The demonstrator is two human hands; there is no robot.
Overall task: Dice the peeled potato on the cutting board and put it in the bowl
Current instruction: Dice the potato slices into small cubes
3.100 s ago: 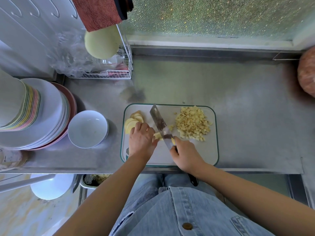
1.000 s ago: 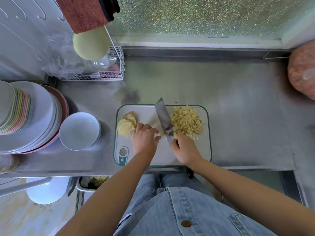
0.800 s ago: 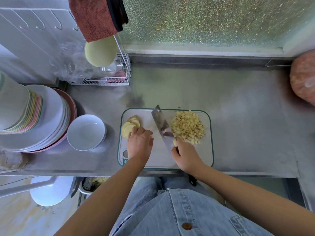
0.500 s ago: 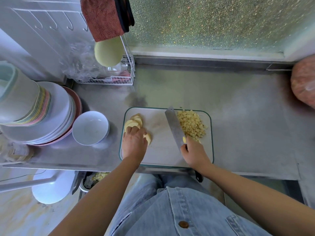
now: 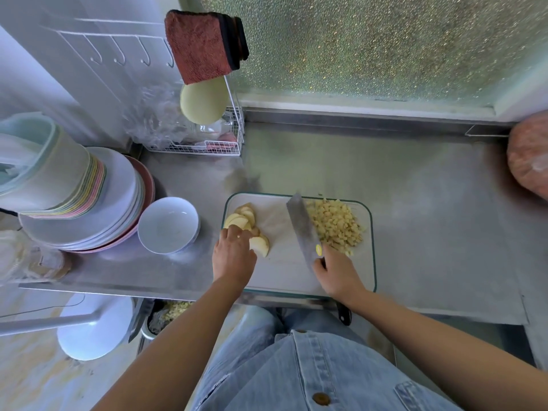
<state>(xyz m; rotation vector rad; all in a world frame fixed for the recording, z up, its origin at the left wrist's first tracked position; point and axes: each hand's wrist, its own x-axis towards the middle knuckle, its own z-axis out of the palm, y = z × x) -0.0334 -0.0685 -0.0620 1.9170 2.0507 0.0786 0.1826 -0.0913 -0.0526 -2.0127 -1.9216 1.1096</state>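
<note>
about half done: diced pile (image 5: 335, 225) at cutting board (image 5: 372, 247) far-right corner, slices (image 5: 240, 219) uncut at far-left. bowl (image 5: 167, 225) empty, on bench (image 5: 430, 203) beside board's left edge. left hand (image 5: 234, 256) on slices, grip unclear; right hand (image 5: 336, 271) clamps knife (image 5: 302, 226).

The steel counter (image 5: 430, 203) in front of me carries the green-rimmed cutting board (image 5: 284, 271), lying flat near the front edge. Just to its left stands the white bowl (image 5: 168, 225), upright, right beside a tall stack of plates (image 5: 118, 209). A white wire rack (image 5: 207, 146) sits in the back left corner, and a pinkish round bundle (image 5: 529, 155) rests at the far right.
</note>
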